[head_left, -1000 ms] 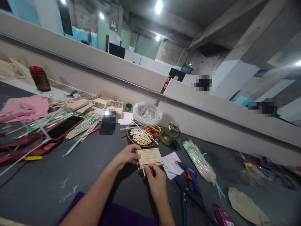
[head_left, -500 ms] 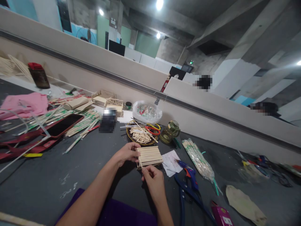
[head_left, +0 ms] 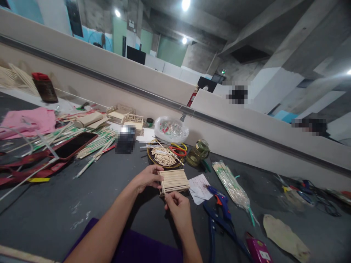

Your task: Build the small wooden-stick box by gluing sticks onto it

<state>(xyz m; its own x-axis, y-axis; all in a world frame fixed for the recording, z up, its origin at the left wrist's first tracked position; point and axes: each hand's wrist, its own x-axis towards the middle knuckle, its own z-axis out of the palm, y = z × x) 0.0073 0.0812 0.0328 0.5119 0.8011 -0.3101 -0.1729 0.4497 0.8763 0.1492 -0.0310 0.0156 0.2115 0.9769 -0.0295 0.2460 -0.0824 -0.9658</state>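
A small slatted panel [head_left: 175, 180] of pale wooden sticks is held above the dark table, its slats lying side by side. My left hand [head_left: 148, 179] is closed on its left end, thumb over the crosswise stick there. At the near left corner my right hand [head_left: 177, 204] pinches with thumb and forefinger against the edge; the fingertips partly hide what they touch. Just beyond the panel stands a dark basket [head_left: 149, 157] of short cut sticks, with yellow-handled and red-handled scissors [head_left: 179, 149] on it.
To the right lie a paper sheet [head_left: 199, 188], a blue glue gun [head_left: 222, 204], a long-handled blue cutter [head_left: 219, 223] and bagged sticks [head_left: 231, 184]. A green jar [head_left: 197, 153] stands behind. Leftward are a phone [head_left: 74, 146], loose chopsticks [head_left: 101, 144] and small stick-built furniture [head_left: 133, 124].
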